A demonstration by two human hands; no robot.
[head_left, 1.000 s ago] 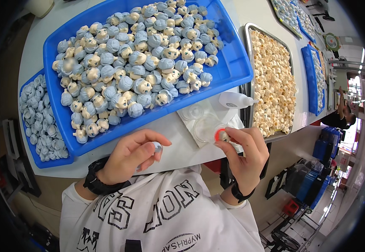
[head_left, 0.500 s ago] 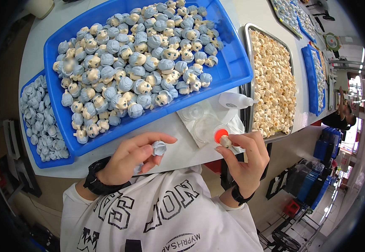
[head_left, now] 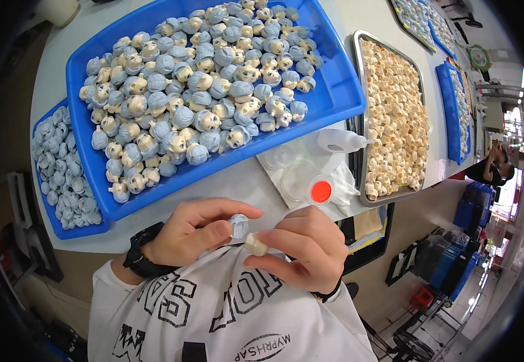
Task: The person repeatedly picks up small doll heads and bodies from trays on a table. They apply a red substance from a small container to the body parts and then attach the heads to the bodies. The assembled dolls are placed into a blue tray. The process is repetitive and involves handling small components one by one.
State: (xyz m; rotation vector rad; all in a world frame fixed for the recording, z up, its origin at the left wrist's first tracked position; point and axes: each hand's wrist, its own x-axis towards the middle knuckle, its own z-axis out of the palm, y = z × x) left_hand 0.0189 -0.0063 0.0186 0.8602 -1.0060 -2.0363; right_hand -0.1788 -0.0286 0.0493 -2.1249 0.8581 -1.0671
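Note:
My left hand [head_left: 192,232] pinches a pale blue doll hair piece [head_left: 239,225] between thumb and fingers, its hollow side turned toward the right. Close beside it, my right hand [head_left: 307,250] grips a small cream doll face piece [head_left: 256,244] by thumb and forefinger. The two pieces are nearly touching; whether they meet I cannot tell. Beyond my right hand stands a small round dish of red-orange liquid [head_left: 320,191]. A clear round dish [head_left: 298,180] sits against it, on a white cloth [head_left: 345,192].
A big blue bin [head_left: 214,163] of assembled blue-haired doll heads fills the far left. Left of it, a smaller blue bin [head_left: 69,234] holds loose hair pieces. On the right lies a metal tray [head_left: 388,196] of cream face pieces. A white squeeze bottle [head_left: 340,141] stands between.
My right hand has moved left and nearer, carrying the face piece from the red dish to the hair piece. The left hand has shifted slightly right, still holding the hair piece.

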